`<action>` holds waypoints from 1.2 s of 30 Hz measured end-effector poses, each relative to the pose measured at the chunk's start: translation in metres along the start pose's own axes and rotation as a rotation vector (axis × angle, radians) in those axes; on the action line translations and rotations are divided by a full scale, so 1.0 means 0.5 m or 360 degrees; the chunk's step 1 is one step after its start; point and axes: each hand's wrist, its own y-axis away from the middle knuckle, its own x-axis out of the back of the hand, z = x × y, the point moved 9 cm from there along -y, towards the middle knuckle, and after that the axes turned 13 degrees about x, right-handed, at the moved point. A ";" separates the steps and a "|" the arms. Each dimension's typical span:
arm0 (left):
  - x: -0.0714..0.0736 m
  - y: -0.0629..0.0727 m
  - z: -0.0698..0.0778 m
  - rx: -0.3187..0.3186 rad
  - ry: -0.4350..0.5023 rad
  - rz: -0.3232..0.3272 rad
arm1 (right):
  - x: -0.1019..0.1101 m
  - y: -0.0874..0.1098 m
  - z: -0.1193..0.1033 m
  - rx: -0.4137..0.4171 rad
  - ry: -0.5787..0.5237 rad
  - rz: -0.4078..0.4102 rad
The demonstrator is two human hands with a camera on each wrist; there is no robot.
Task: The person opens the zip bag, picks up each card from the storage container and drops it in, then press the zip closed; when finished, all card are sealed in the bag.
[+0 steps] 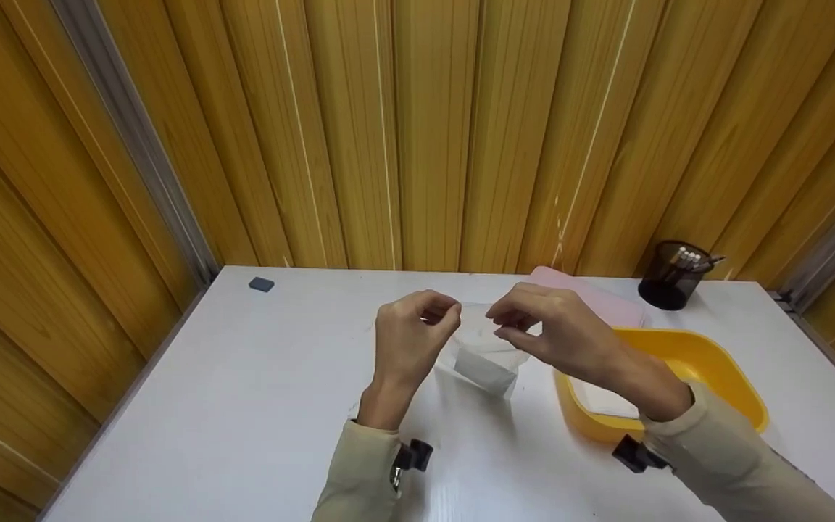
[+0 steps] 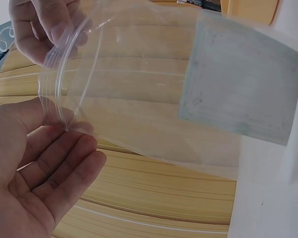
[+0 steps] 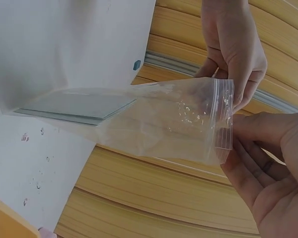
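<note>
A clear zip-seal plastic bag [image 2: 144, 99] hangs between my two hands, its lower end at the white table. Its mouth, with the ridged seal strip, is at the top. Thumb and fingers of my left hand [image 1: 406, 341] pinch one side of the mouth. My right hand [image 1: 570, 333] pinches the opposite side. Inside the bag's bottom lie thin, flat, grey-green rectangular sheets [image 2: 241, 79], tilted, with at least two edges showing in the right wrist view. Whether the sheets are glass or plastic I cannot tell.
A yellow tray [image 1: 733, 370] with something white and flat [image 1: 606, 400] in it stands under my right forearm. Behind lie a pink sheet [image 1: 599, 297] and a black mesh cup [image 1: 667, 279] of pens. A small dark blue block [image 1: 262, 284] sits far left, before the wood-patterned wall.
</note>
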 end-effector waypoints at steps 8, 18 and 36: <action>-0.003 -0.001 0.001 -0.0018 -0.0007 0.0007 | 0.055 0.030 0.005 -0.0111 0.0036 0.0107; -0.002 0.002 0.002 -0.0023 -0.0008 0.0016 | 0.095 0.121 0.050 -0.0382 0.0122 0.0154; 0.006 0.002 0.000 -0.0002 0.0004 0.0022 | 0.076 0.373 0.213 -0.1194 0.0072 -0.0128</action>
